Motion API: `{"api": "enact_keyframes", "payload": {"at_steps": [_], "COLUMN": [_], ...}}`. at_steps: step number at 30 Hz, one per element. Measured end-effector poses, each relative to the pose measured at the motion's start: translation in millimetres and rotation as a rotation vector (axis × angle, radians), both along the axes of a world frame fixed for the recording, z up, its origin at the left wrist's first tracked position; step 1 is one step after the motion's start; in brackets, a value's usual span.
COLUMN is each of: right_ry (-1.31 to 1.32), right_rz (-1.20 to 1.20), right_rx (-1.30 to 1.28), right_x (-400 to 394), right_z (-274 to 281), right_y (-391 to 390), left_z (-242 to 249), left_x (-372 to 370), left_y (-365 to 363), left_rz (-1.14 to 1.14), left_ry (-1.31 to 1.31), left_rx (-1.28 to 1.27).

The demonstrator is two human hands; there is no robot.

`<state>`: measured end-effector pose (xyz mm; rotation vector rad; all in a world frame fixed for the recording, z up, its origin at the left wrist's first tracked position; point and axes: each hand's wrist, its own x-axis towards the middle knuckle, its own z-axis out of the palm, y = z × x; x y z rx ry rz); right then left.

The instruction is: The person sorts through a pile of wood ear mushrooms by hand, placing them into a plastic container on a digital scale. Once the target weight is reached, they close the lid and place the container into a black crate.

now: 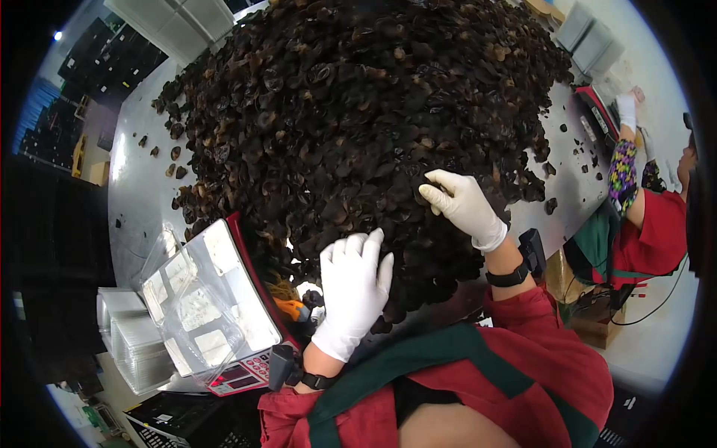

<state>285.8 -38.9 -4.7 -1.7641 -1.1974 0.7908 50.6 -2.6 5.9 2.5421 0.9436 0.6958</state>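
A big heap of dark brown-black wood ear mushrooms (pixel 358 112) covers much of the metal table. My left hand (pixel 351 287), in a white glove, lies palm down at the near edge of the heap. Its fingers are stretched out and its thumb stands apart. Over the right side of the heap is my right hand (pixel 467 209), gloved too, its fingers curled toward the thumb. Whatever sits between those fingertips blends into the dark mushrooms. Left of my left hand, orange-handled scissors (pixel 291 308) lie beside a red scale (pixel 237 378).
Clear plastic trays (pixel 209 306) rest on the scale, and a tray stack (pixel 127 336) stands left of it. Other trays (pixel 179 30) are at the far left. At the right, a co-worker's gloved hand (pixel 627 112) is near another red scale (pixel 595 112). Loose mushrooms dot the metal table (pixel 134 187).
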Motion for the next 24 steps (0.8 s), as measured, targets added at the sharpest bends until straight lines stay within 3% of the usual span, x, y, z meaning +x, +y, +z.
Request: {"api": "enact_keyframes", "payload": {"at_steps": [5,7,11,13,15,20,22,24], "right_ry": [0.118,0.366,0.453,0.446,0.425,0.49,0.525,0.634], "right_rz": [-0.073,-0.027,0.025,0.03,0.042,0.119,0.103,0.08], "right_rx": [-0.064,-0.053,-0.038,-0.044,0.024,0.147,0.111,0.021], "right_x": [-5,-2,3,7,14,12,7,3], "right_z": [1,2,0,-2,-15,-26,-16,-2], "right_y": [-22,-27,-36,-39,-38,-31,-25,-29], "left_z": [-1,-7,-71,-76,-65,-50,-23,-16], "left_x": [28,50,78,80,79,66,64,56], "left_y": [56,87,146,139,127,114,111,100], "left_rz": [0.11,0.143,0.064,0.083,0.111,0.127,0.138,0.08], "left_ry": [-0.026,-0.028,0.027,0.092,0.325,0.394,0.29,-0.226], "left_rx": [0.198,0.225,0.258,0.255,0.223,0.238,0.226,0.158]}}
